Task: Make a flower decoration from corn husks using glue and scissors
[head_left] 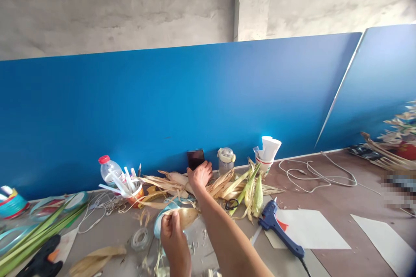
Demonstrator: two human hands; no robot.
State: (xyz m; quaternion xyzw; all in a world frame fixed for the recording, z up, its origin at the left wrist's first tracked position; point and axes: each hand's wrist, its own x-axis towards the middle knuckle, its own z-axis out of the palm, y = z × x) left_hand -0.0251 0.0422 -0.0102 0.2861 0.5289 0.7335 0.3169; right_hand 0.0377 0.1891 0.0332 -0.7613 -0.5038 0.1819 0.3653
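My left hand (174, 236) is closed, thumb pressed on a dry tan corn husk (188, 217) over the near part of the table. Stretched farther forward, my right hand (200, 175) grips the lower part of a dark phone (195, 158) that leans upright against the blue partition. Around that hand lies a heap of dried corn husks (175, 181). Greener husks (258, 194) spread at its right end, with black-handled scissors (232, 204) beside them. A roll of light blue ribbon (158, 221) sits behind my left hand.
A blue glue gun (281, 229) lies on white paper (312, 229) at right. Along the blue partition (162, 108) stand a red-capped bottle (110, 169), a cup of white sticks (134, 194), a clear jar (226, 162) and a paper cup (264, 164). A white cable (312, 173) coils farther right.
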